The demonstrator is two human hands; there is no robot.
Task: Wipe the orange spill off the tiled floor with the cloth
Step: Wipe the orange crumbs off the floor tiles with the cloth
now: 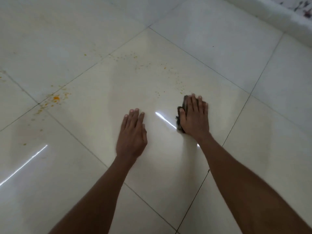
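My right hand (195, 114) presses flat on a dark cloth (181, 114) against the pale tiled floor (219, 56); only the cloth's left edge shows from under the palm. My left hand (132, 134) lies flat on the tile to the left, fingers together, holding nothing. The thickest orange spill (55, 98) sits at a grout crossing far left. Fine orange specks (179, 83) scatter just beyond the cloth, and more specks (125, 56) dot the tile farther away.
A white raised ledge or wall base (278, 16) runs along the top right. Dark grout lines cross the floor diagonally. Bright light streaks (25, 164) reflect off the glossy tiles at lower left and between my hands.
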